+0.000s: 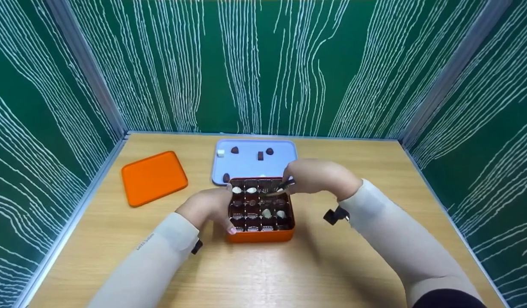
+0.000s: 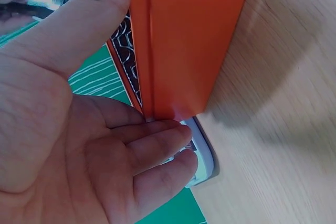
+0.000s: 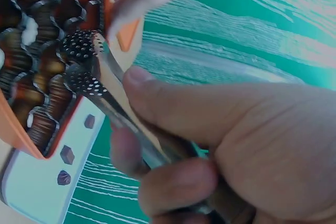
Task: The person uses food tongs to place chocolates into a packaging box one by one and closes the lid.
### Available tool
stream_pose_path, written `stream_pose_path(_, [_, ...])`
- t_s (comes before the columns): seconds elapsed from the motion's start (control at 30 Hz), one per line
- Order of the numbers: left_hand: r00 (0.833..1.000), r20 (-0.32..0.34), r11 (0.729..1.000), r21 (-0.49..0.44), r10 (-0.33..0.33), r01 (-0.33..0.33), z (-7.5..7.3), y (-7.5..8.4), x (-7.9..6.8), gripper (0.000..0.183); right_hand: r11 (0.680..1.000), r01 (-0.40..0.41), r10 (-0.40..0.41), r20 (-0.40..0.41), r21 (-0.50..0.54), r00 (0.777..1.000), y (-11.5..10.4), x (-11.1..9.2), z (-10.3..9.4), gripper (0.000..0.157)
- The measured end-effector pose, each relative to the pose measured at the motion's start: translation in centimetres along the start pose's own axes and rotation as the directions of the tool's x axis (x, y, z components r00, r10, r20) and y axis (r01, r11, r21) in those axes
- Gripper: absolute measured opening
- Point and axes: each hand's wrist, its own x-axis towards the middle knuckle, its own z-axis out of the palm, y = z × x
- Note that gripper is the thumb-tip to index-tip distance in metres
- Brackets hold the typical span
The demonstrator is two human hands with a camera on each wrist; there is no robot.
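While the left hand [image 1: 210, 207] grips the left side of an orange box [image 1: 261, 236], thumb at its near corner and fingertips at the far one, the right hand [image 1: 308, 175] is closed around a pair of metal tongs [image 3: 126, 118], thumb on one arm and fingers on the other. The hands are apart from each other, on opposite sides of the box. The tongs' perforated heads [image 3: 81, 46] hang over the box's far right compartments, a little apart; whether they hold anything, I cannot tell.

The box sits upright near the middle of the wooden surface [image 1: 353, 261], fitted with a dark compartment insert [image 1: 252, 223]. Pale chocolates [image 1: 251, 190] lie in its farthest row, dark ones in the row nearer, and two more pale pieces [image 1: 266, 213] sit side by side toward the right in the third.

Just beyond the box lies a light blue tray [image 1: 246, 167] bearing a white cube [image 1: 220, 153] and several scattered dark chocolates [image 1: 235, 150]. Left of the tray, well apart from it, an orange lid [image 1: 154, 179] lies at a slant. Green panels [image 1: 285, 85] streaked with white lines enclose the surface.
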Motion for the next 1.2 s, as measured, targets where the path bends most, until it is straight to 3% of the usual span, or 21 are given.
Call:
stream_pose_path(0.1, [1.000,-0.004,1.000,0.006,0.012,-0.012,0.0,-0.1,0.1,0.152,0.999,0.011,-0.012,0.010,0.048,1.000,0.4,0.8,-1.0,0.020])
stream_pose_path(0.2, [1.000,-0.001,1.000,0.017,0.020,-0.020,0.0,-0.1,0.0,0.152,0.998,0.028,-0.026,-0.028,0.060,0.999,1.0,2.3,-1.7,0.017])
stream_pose_path(0.4, [0.999,-0.005,0.998,0.041,0.043,-0.042,-0.1,0.1,-0.5,0.149,1.000,-0.019,0.015,-0.148,-0.023,0.989,3.4,6.3,-1.3,0.015])
stream_pose_path(0.6, [0.999,0.001,0.999,0.036,0.032,-0.032,0.1,0.3,-0.7,0.150,0.991,-0.118,0.110,-0.106,-0.069,0.988,5.1,9.2,-0.1,0.015])
stream_pose_path(0.77, [0.999,0.009,0.997,0.062,0.033,-0.034,0.1,0.3,-0.6,0.151,0.991,-0.136,0.136,-0.038,-0.012,0.990,5.3,9.5,-0.1,0.018])
stream_pose_path(0.97, [1.000,0.008,0.998,0.065,0.015,-0.015,0.1,0.5,-0.7,0.150,0.990,-0.134,0.133,-0.024,-0.043,0.991,5.0,9.4,-0.1,0.018])
stream_pose_path(1.2, [1.000,-0.004,0.999,0.035,0.007,-0.007,0.3,0.3,-0.7,0.151,0.967,-0.215,0.204,-0.083,-0.138,0.975,5.5,9.9,0.0,0.025])
